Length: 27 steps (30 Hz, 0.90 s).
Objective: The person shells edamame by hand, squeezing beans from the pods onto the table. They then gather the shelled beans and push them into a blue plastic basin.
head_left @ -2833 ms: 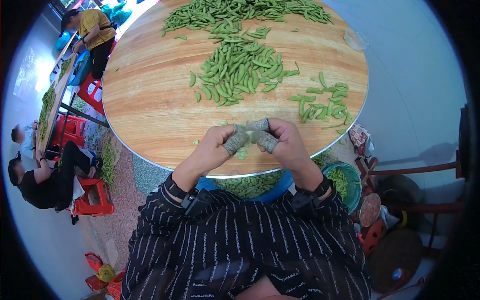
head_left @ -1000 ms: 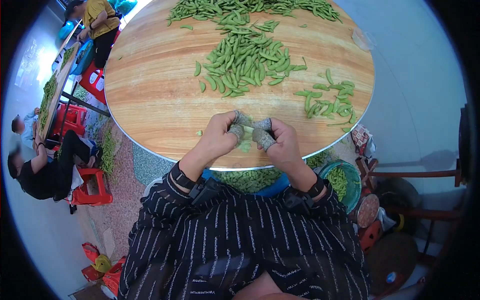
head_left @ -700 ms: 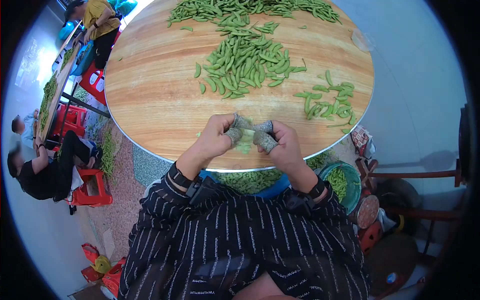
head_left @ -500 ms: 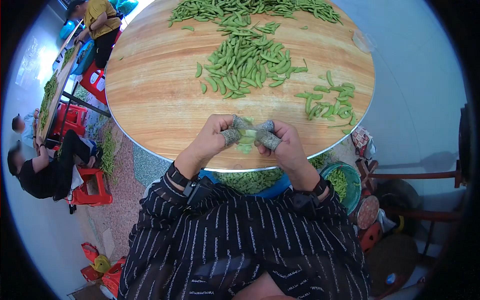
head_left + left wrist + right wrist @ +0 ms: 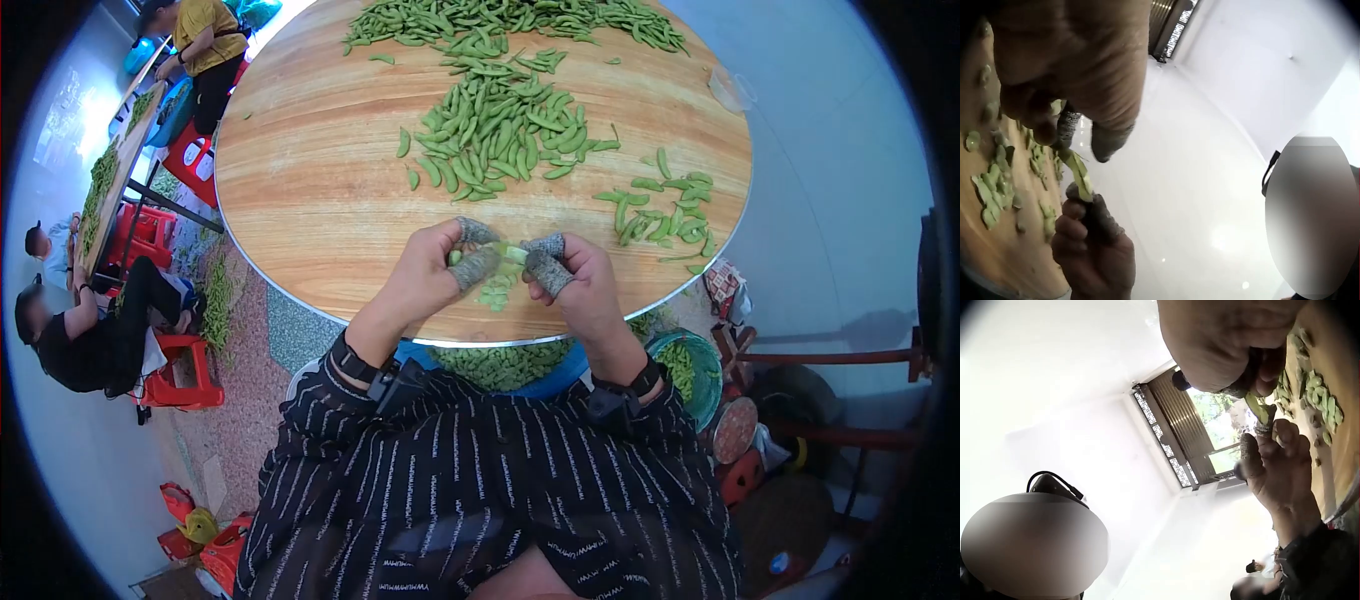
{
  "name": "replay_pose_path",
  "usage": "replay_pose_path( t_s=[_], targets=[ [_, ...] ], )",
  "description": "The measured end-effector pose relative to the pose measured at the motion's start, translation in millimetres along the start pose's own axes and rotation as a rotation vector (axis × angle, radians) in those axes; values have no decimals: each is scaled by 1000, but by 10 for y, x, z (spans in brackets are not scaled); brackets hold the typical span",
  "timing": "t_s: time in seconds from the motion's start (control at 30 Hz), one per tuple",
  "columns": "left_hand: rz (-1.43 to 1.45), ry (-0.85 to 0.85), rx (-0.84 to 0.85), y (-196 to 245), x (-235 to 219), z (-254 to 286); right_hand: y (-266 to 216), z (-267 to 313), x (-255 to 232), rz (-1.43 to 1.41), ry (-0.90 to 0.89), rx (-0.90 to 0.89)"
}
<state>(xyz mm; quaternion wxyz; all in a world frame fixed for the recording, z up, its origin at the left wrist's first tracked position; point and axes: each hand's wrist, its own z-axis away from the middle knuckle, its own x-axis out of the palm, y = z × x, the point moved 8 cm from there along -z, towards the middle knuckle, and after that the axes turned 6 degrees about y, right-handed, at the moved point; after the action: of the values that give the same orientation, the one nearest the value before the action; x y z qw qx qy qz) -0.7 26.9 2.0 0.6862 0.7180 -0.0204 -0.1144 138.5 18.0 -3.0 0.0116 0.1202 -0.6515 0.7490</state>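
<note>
Both hands meet over the near part of the round wooden table, with knitted grey covers on thumbs and index fingers. A pale green edamame pod spans the gap between them. My right hand pinches one end between thumb and index finger. At the other end is my left hand, its fingers curled; its index fingertip meets the pod in the left wrist view. Another green piece shows within the left fingers. Below the hands lie loose shelled beans. A heap of whole pods lies farther in.
A larger pile of pods covers the far side, and scattered pods lie at right. Beneath the table edge sits a blue basin of beans; a green basket stands right. Other people sit at a table on the left.
The hands have stayed together over the same spot, with slight finger shifts on the pod. A green piece now shows in the left fingers. The head view has shifted slightly.
</note>
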Motion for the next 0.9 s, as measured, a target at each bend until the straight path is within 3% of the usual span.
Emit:
replay_pose_path(
  t_s=[0.23,0.33,0.4,0.5,0.7,0.83,0.9],
  targets=[
    [21,-132,-86,-63,101,-33,-35,50,78,124,-88,-162],
    [-37,-146,50,-48,130,-16,-41,53,53,98,-93,-143],
    [249,-150,-93,-57,159,18,22,51,44,-17,-100,-5],
    [374,-130,-172,-123,169,35,98,46,23,-137,-126,68],
    [590,-147,-177,-201,206,52,135,60,47,-368,-222,137],
    [679,-203,-152,-262,139,19,129,16,-35,-381,-200,150],
    [848,-215,-192,-293,187,11,98,-6,-45,-238,-149,64]
  ],
)
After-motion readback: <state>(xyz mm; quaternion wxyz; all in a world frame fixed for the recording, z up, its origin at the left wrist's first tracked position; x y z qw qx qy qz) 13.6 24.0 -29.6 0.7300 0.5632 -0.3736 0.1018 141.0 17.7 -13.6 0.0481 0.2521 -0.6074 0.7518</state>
